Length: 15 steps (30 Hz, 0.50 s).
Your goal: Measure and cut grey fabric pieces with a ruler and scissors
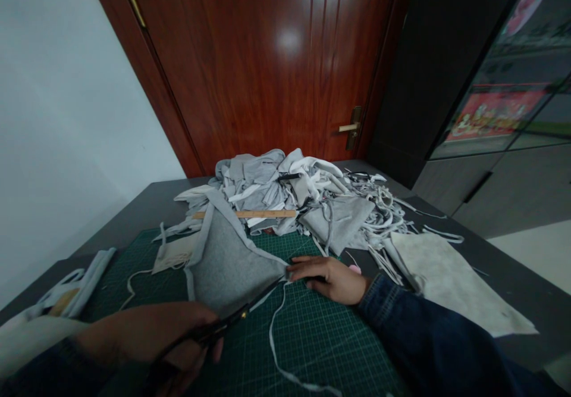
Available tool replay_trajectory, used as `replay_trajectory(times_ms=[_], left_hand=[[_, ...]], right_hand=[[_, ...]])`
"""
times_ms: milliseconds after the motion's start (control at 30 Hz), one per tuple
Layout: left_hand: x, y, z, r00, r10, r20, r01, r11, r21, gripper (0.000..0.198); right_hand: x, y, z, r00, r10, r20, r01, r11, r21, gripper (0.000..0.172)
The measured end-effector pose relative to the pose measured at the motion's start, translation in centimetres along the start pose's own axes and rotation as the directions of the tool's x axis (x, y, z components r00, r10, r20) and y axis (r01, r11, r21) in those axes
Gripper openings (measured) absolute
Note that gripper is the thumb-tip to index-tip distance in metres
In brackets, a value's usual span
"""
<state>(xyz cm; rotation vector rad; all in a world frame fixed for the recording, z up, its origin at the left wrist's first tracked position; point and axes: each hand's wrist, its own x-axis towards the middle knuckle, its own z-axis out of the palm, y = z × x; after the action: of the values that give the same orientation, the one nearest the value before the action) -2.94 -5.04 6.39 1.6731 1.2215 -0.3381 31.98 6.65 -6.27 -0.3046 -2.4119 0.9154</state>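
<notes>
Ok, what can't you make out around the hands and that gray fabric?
Head view only:
Scissors: blade tips hidden at the gray fabric; finger loops hidden by the left hand and the bottom edge.
Pink object beside the right hand: too small to identify.
Wooden ruler: markings too small to read.
Black item on the fabric pile: too small to identify.

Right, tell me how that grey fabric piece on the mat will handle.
The grey fabric piece will probably flop and fold when lifted, since it already lies bent and creased on the green cutting mat. It looks thick yet soft, so likely light for its size. The pale strip along its edge may trail and catch.
</notes>
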Motion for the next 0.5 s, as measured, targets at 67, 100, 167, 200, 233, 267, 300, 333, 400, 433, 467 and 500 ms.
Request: replay_trajectory(times_ms=[67,100,167,200,233,267,300,333,400,433,467,500], left_hand=[[0.2,-0.1,0.1,0.999,-0.03,0.035,0.033,0.997,-0.068,0.049],[0.4,-0.3,0.1,0.997,-0.042,0.059,0.049,0.993,-0.106,0.05],[0.7,-0.6,0.2,0.997,-0.038,0.074,0.048,0.989,-0.137,0.048],[0.8,-0.8,0.3,0.997,-0.036,0.068,0.046,0.988,-0.149,0.046],[0.8,-1.0,0.4,0.997,-0.032,0.064,0.043,0.985,-0.169,0.043],[0.9,-1.2,0.5,0.998,-0.026,0.062,0.038,0.979,-0.198,0.041],[0.8,-1.2,0.5,0.998,-0.02,0.065,0.034,0.972,-0.232,0.038],[0.8,-1.2,0.6,0.998,-0.015,0.068,0.032,0.966,-0.257,0.037],[0.7,-0.9,0.6,0.998,-0.021,0.063,0.036,0.967,-0.253,0.035],[0.6,-0.7,0.5,0.998,-0.03,0.051,0.04,0.974,-0.222,0.035],[0.6,-0.4,0.4,0.999,-0.035,0.029,0.04,0.982,-0.182,0.036],[0.6,-0.2,0.3,0.999,-0.036,0.016,0.038,0.988,-0.149,0.036]], right_hand=[[0.0,-0.3,0.1,0.999,-0.027,0.02,0.028,0.999,-0.046,0.055],[0.1,-0.4,0.1,0.999,-0.038,0.031,0.041,0.996,-0.082,0.055],[0.0,-0.6,0.3,0.998,-0.039,0.05,0.047,0.983,-0.175,0.056],[0.0,-0.7,0.5,0.998,-0.031,0.06,0.044,0.973,-0.227,0.056],[-0.1,-0.9,0.6,0.997,-0.02,0.071,0.039,0.96,-0.279,0.056],[-0.2,-1.0,0.8,0.997,-0.007,0.081,0.033,0.945,-0.324,0.056],[-0.3,-1.0,0.9,0.996,0.005,0.089,0.027,0.932,-0.363,0.055],[-0.4,-1.1,1.1,0.996,0.015,0.094,0.023,0.919,-0.393,0.055],[-0.6,-1.2,1.3,0.995,0.026,0.099,0.019,0.902,-0.432,0.056],[-0.8,-1.3,1.4,0.994,0.031,0.1,0.017,0.897,-0.443,0.057],[-0.9,-1.3,1.5,0.994,0.035,0.1,0.014,0.893,-0.45,0.058],[-1.0,-1.3,1.6,0.994,0.039,0.102,0.011,0.891,-0.455,0.059]])
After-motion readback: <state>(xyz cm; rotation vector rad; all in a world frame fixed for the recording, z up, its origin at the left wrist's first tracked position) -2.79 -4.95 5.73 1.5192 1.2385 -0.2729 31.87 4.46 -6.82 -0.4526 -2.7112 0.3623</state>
